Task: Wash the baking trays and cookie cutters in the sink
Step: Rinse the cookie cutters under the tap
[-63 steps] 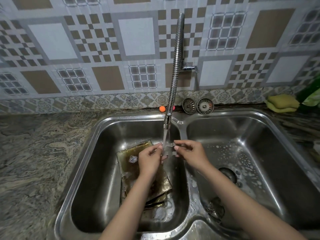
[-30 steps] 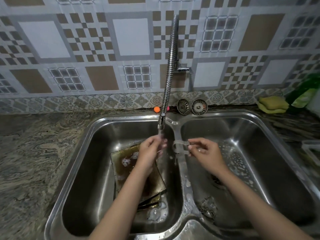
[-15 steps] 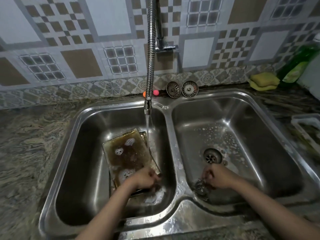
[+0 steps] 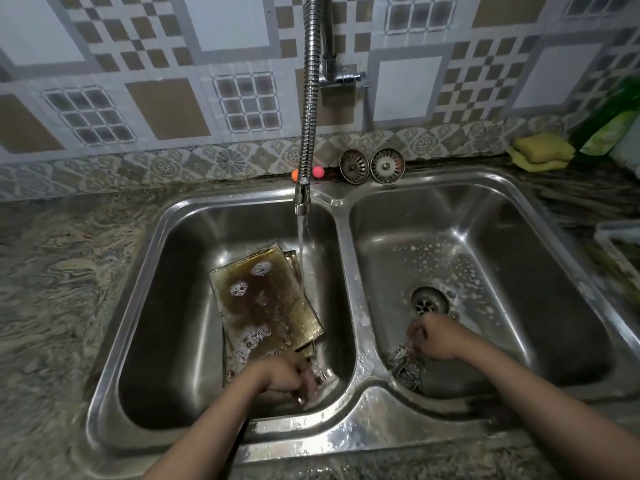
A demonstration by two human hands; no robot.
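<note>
Stacked brown-stained baking trays (image 4: 266, 299) with soap foam lie in the left basin (image 4: 166, 306) of the steel sink. Water runs from the faucet (image 4: 301, 200) just past their far right corner. My left hand (image 4: 289, 375) reaches down at the front of that basin, its fingers curled round a small metal cookie cutter (image 4: 320, 379) that is blurred. In the right basin (image 4: 519, 289), my right hand (image 4: 433, 337) pinches a cookie cutter at the top of a pile of metal cookie cutters (image 4: 408, 370), just in front of the drain (image 4: 428, 301).
Two sink strainers (image 4: 372, 165) lean against the tiled wall behind the sink. A yellow sponge (image 4: 540, 150) and a green soap bottle (image 4: 609, 123) sit at the back right. A clear container (image 4: 620, 237) stands on the right counter. Granite counter surrounds the sink.
Both hands left the running water. The right hand carried a cutter down to the pile in the right basin. The left hand dropped to the front of the left basin.
</note>
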